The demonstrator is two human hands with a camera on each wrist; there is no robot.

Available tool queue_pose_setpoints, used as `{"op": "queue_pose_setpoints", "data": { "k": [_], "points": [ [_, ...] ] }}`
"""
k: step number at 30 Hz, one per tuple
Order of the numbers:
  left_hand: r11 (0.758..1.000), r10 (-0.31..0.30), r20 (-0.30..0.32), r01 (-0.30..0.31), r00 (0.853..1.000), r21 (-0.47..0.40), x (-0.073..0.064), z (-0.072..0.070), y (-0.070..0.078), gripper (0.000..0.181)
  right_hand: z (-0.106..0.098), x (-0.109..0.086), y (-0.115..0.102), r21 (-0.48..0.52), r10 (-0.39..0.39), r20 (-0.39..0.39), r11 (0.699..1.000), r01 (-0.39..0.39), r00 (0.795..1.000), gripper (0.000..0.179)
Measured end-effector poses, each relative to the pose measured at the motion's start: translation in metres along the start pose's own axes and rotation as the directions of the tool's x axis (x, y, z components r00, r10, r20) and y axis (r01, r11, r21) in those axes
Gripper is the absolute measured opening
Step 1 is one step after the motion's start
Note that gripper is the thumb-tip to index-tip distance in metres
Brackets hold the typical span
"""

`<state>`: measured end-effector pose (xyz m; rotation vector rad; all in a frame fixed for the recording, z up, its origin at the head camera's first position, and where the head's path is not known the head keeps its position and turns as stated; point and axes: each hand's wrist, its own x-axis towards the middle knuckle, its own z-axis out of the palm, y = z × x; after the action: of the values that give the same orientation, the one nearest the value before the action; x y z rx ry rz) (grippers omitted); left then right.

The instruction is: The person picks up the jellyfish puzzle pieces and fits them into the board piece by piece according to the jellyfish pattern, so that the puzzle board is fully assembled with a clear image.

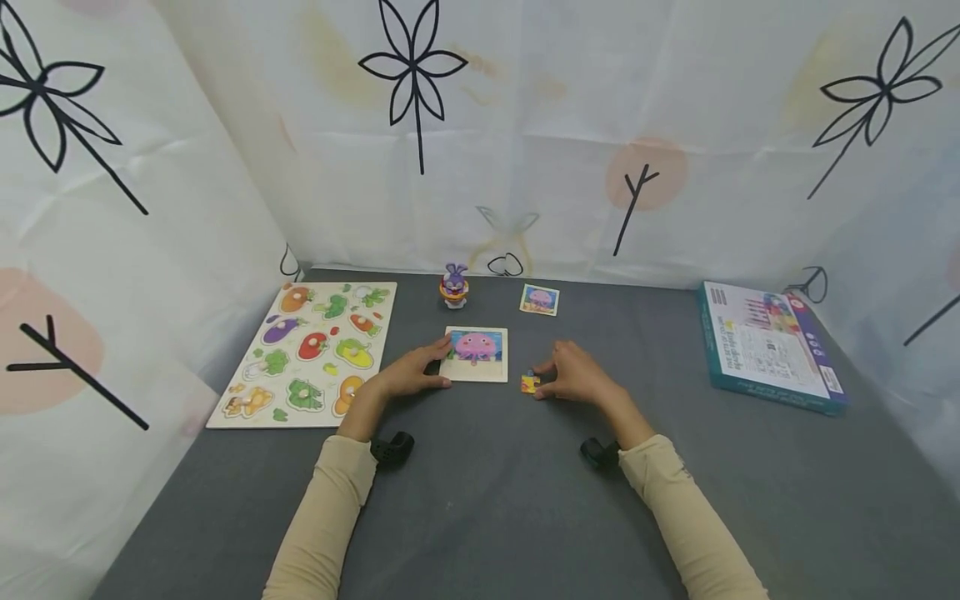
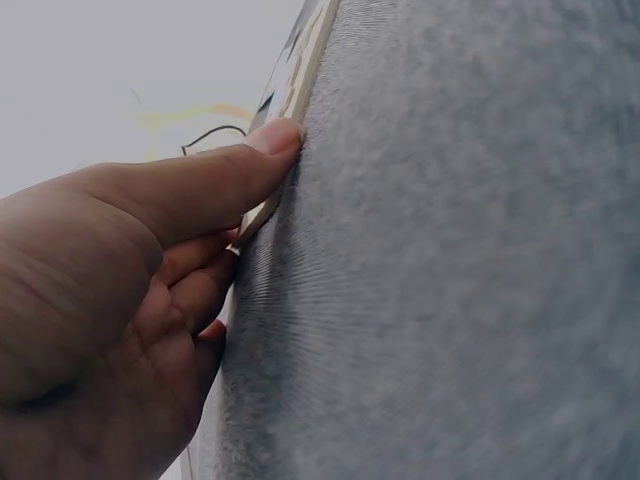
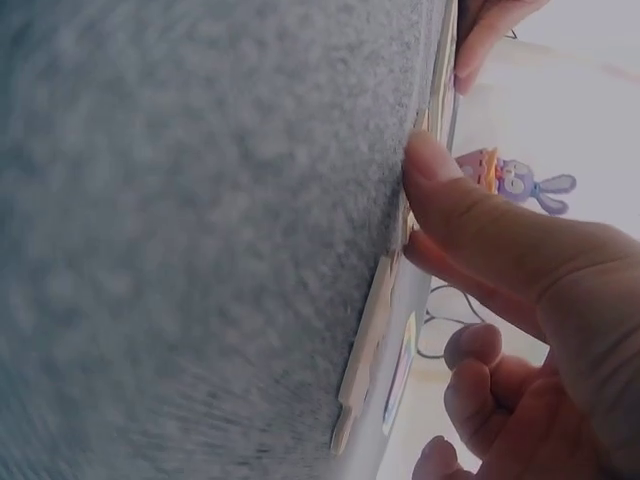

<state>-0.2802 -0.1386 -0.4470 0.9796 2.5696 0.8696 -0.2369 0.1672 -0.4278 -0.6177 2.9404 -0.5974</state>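
Note:
In the head view my left hand [image 1: 408, 371] holds the left side of a small jigsaw puzzle board [image 1: 468, 374], thumb at the near corner and fingers along the edge. The board lies flat, with a pink sea creature on blue in its upper part and bare wood below. The left wrist view shows the thumb [image 2: 225, 180] against the board's pale edge. Right of the board, my right hand [image 1: 577, 375] pinches a small yellow-and-red puzzle piece [image 1: 529, 383] between thumb and fingers. Another flat wooden piece [image 3: 366, 345] lies beside these fingers in the right wrist view.
A vegetable puzzle board [image 1: 300, 372] lies left of my left hand. Behind the small board stand a purple rabbit figurine [image 1: 453, 287] and a small picture card [image 1: 539, 300]. A teal-edged box [image 1: 772, 346] lies at the right. White printed cloth [image 1: 525, 125] surrounds the grey table [image 1: 487, 500].

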Motion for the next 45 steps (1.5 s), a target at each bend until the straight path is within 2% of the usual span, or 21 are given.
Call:
{"op": "queue_pose_setpoints", "data": {
  "k": [10,18,22,31,35,40,45],
  "points": [
    [0.999,0.043,-0.015,-0.043,0.999,0.013,-0.001,-0.002,-0.005,0.065,0.001,0.0,0.007,0.033,-0.064,-0.025,0.997,0.065,0.998,0.03],
    [0.999,0.045,-0.017,-0.045,0.999,0.021,-0.001,-0.003,-0.007,0.065,0.002,0.004,0.009,0.058,-0.078,-0.023,0.995,0.079,0.997,0.024],
    [0.999,0.046,-0.018,-0.045,0.999,0.021,-0.002,-0.005,-0.005,0.064,0.001,0.006,0.008,0.102,-0.07,-0.013,0.992,0.071,0.997,0.022],
    [0.999,0.025,-0.009,-0.025,1.0,0.023,-0.004,-0.006,-0.003,0.064,0.001,0.006,0.01,0.197,0.008,0.01,0.98,-0.01,1.0,0.024],
    [0.999,0.033,-0.014,-0.032,0.999,0.015,-0.003,-0.006,-0.007,0.065,0.001,0.014,-0.001,0.206,-0.002,-0.017,0.978,0.005,1.0,0.025],
    [1.0,0.018,-0.022,-0.017,1.0,0.025,-0.003,-0.007,-0.009,0.065,0.008,0.037,-0.025,0.123,-0.08,-0.092,0.988,0.091,0.993,0.022],
    [1.0,0.014,-0.026,-0.013,1.0,0.026,-0.002,-0.007,-0.006,0.064,0.021,0.057,-0.051,0.1,-0.094,-0.089,0.99,0.103,0.992,0.022]
  ]
}}
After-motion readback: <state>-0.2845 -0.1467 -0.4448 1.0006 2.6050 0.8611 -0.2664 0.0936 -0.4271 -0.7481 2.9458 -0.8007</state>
